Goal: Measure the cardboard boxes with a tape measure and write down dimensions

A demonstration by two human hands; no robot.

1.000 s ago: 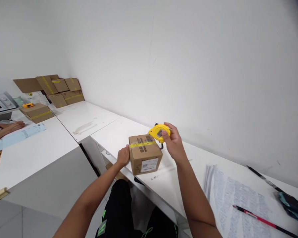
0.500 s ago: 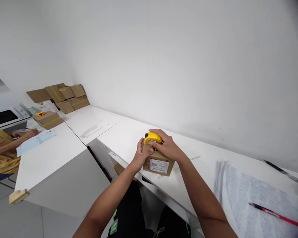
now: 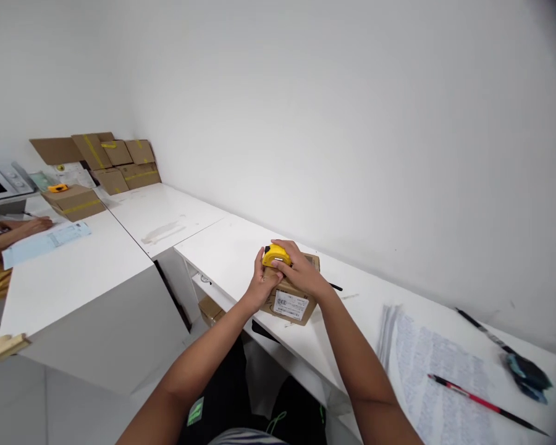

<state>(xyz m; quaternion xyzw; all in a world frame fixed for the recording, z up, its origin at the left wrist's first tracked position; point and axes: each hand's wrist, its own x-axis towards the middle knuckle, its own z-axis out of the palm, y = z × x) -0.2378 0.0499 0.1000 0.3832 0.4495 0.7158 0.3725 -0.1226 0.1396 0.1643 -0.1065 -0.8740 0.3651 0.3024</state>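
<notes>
A yellow tape measure rests on top of a small cardboard box, whose front face carries a white printed label. From above, my right hand is wrapped around the tape measure, thumb across its near side. My left hand is at the tape measure's left end and the box's left edge, its fingers curled and its thumb pointing right. The two thumbs are close together in front of the tape measure. The box stands near the front edge of the white table.
Handwritten sheets with a red-and-black pen lie to the right, beside a dark strapped object. At far left a person's arm rests by a blue paper. Cardboard boxes are stacked in the corner.
The view has turned slightly right, so the surroundings sit further left. Both hands keep their hold around the tape measure, and more of the box top now shows to the right.
</notes>
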